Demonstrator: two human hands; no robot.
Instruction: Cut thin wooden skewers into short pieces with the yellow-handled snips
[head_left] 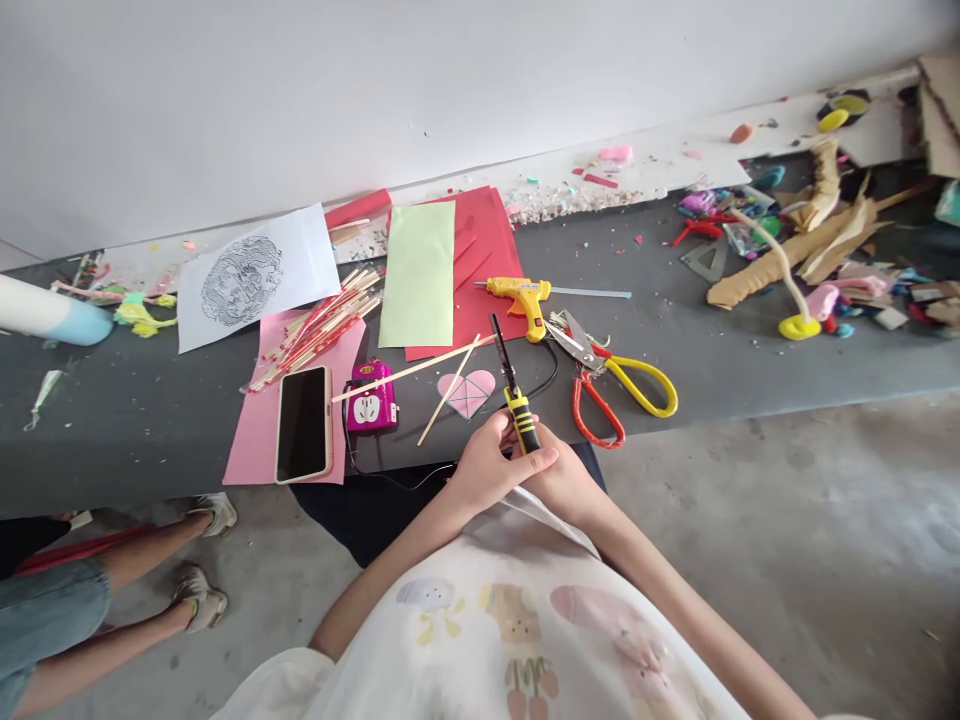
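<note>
Both my hands meet at the near edge of the dark mat (675, 330). My left hand (487, 470) and my right hand (559, 480) are closed together round the yellow-and-black handle of a utility knife (514, 385). Its black blade end points away from me, toward the yellow glue gun (521, 295). Just left of the knife lies a pink paper heart (469, 392) with pencil lines, and two thin wooden sticks (420, 370) cross above it.
Yellow-and-red shears (611, 385) lie right of the knife. A phone (304, 422) rests on pink paper beside a small magenta box (371, 398). Red and green sheets (420, 270), a stick bundle (319, 325) and a printed drawing (244, 275) lie farther back. Craft scraps (810, 250) are piled right. Another person's legs (127, 600) are at left.
</note>
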